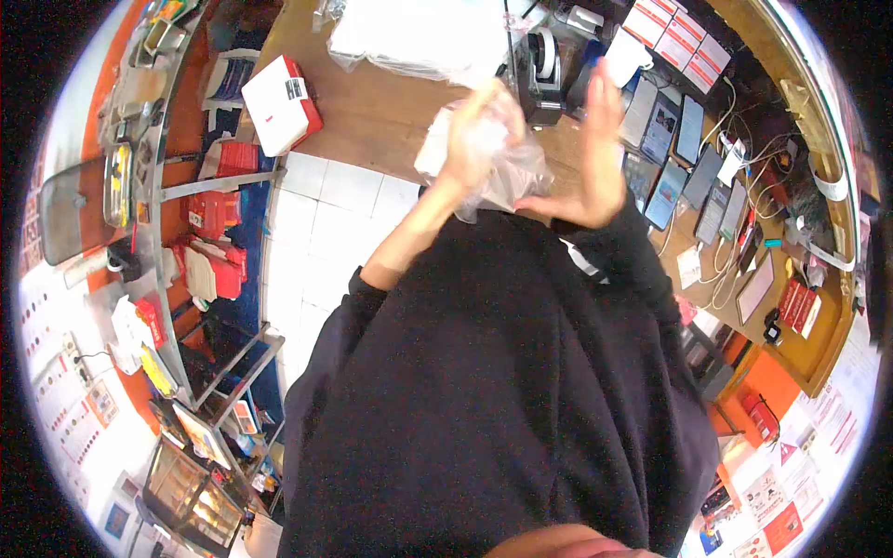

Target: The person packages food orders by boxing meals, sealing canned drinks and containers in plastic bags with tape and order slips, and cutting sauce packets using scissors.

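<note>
My left hand (474,141) is closed on a crumpled clear plastic bag (523,175) at the near edge of the wooden table. Some of the bag lies behind that hand, and what is inside it, if anything, I cannot make out. To the right, my right hand (601,158) is held up flat, fingers stretched upward. Its thumb points left toward the bag's lower edge; whether it touches the plastic is unclear.
A white-and-red box (277,107) sits on the table's left. White plastic-wrapped sheets (419,33) lie at the back beside a black tape dispenser (546,79). Several phones (668,191) with tangled cables are on the right. Metal shelving (219,181) stands left.
</note>
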A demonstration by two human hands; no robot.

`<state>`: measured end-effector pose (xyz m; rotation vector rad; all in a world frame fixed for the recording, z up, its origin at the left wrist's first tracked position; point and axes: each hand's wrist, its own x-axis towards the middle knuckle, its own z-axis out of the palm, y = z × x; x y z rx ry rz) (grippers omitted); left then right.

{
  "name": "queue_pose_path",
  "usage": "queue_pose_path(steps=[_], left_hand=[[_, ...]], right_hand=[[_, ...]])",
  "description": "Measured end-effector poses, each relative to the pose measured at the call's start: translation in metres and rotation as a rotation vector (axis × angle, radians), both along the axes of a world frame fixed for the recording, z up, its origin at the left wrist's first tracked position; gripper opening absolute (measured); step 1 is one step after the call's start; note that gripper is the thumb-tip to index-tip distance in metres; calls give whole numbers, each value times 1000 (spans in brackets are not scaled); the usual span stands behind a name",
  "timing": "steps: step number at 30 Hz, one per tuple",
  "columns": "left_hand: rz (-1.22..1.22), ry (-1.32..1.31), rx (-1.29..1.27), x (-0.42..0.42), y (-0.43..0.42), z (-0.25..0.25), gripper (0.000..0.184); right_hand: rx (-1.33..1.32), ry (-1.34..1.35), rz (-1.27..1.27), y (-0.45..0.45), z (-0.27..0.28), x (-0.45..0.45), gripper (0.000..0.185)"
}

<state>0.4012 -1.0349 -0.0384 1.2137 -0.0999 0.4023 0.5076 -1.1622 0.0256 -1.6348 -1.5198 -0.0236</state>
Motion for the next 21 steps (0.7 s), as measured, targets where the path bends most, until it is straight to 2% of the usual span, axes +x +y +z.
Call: queue_pose_path(steps=[1, 3, 4, 5, 8, 9, 10, 11, 13, 15, 16, 17, 18, 21], left_hand=[[-19, -17, 17, 3, 2, -1, 16], [119, -119, 703, 13, -31, 20, 11], [-169, 224, 1105, 12, -44, 29, 14], [-230, 306, 1146, 11, -54, 10, 20], [-17, 30, 1077, -15, -31, -29, 28], [133, 109, 1070, -32, -16, -1, 33], [203, 172, 1059, -48, 12, -2, 44], [394, 339, 807, -64, 25, 24, 73], [732, 494, 619, -91, 29, -40, 106], [467, 773, 950, -86, 11, -93, 127], [555, 915, 998, -72, -3, -90, 129], [710, 957, 872, -59, -5, -86, 113], [785, 978, 784, -49, -2, -88, 111], [740, 996, 638, -48, 3, -116, 105]], right_hand=[[-120, 30, -30, 10, -23, 7, 97], [-354, 38, 7, 17, -79, 11, 93], [-451, 35, 50, 18, -102, 8, 91], [-506, 37, 88, 21, -123, 3, 89], [-568, 55, 172, 45, -157, -10, 84], [-572, 50, 188, 60, -166, -11, 82], [-579, 48, 194, 75, -177, -12, 81], [-593, 38, 197, 90, -188, -14, 79], [-622, 21, 193, 118, -207, -17, 75], [-672, 7, 195, 137, -223, -25, 72], [-687, 0, 197, 144, -228, -28, 70], [-709, -6, 198, 146, -234, -33, 69], [-724, -8, 211, 150, -236, -37, 67], [-745, 32, 283, 150, -232, -51, 62]])
